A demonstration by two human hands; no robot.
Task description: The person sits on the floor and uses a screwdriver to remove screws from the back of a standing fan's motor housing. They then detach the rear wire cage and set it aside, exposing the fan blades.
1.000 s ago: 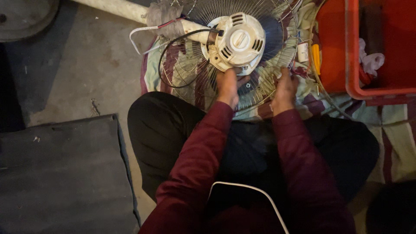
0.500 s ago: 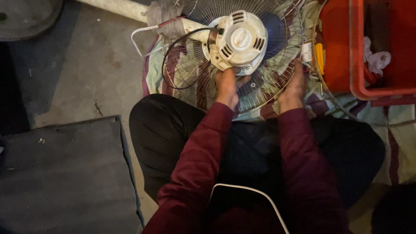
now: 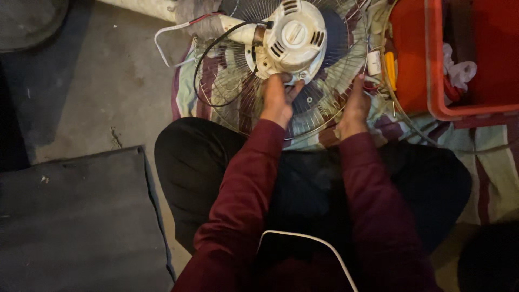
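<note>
Left hand (image 3: 278, 100) grips white motor housing (image 3: 292, 38); right hand (image 3: 355, 105) apparently grasps wire guard (image 3: 324, 116) rim; fan remains assembled.

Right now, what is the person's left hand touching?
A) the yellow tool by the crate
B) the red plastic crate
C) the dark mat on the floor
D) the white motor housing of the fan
D: the left hand reaches over the wire fan guard and its fingertips meet the lower edge of the white motor housing, while the right hand rests on the guard's rim.
</note>
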